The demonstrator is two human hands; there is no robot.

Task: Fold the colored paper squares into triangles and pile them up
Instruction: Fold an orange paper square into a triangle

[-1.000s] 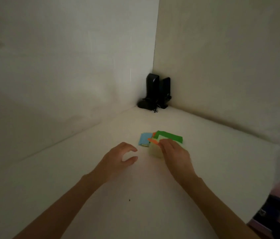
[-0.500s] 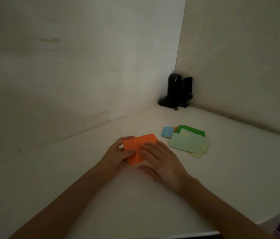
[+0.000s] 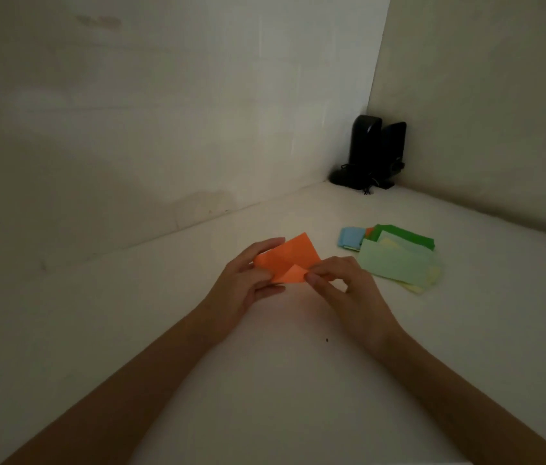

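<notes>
Nearest to us, our two bare forearms reach forward over the pale white tabletop (image 3: pixel 265 380), which carries a tiny dark speck between them. Our left hand (image 3: pixel 241 280) holds the left side of the orange paper sheet (image 3: pixel 290 258), its fingers curled over the far edge and the thumb lying below the near edge, so the sheet is pinched between them. Our right hand (image 3: pixel 345 290) meets the same sheet at its near right corner, where thumb and forefinger press together on a small turned-up triangular flap; the other fingers curl loosely under the palm. The orange sheet sits just above the table, tilted, near the middle of the surface.

Further off to the right, apart from our hands, lies a loose pile of paper sheets (image 3: pixel 396 263): a light green one on top, pale yellow beneath, dark green behind, and a light blue piece (image 3: pixel 350 239) at the left edge.

Farthest, in the corner where two pale walls meet, stands a black device (image 3: pixel 370 152) with a cable.
</notes>
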